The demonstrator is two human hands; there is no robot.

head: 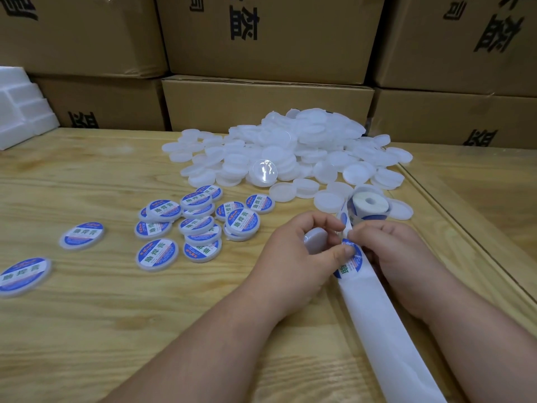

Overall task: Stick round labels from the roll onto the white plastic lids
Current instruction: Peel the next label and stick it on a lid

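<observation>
My left hand (293,257) curls round a bare white lid (315,239), and its thumb presses on a round blue label (350,261) that sits on the white backing strip (386,330). My right hand (389,251) pinches the strip just above that label. The label roll (369,206) stands on the table right behind my hands. A big heap of unlabelled white lids (290,152) lies at the back centre. Several labelled lids (197,225) are spread out to the left.
Stacked cardboard boxes (261,103) wall off the back of the wooden table (101,315). White foam blocks (20,112) sit at the far left. A raised wooden rail (465,237) runs along the right side. The empty backing strip trails toward me at bottom right.
</observation>
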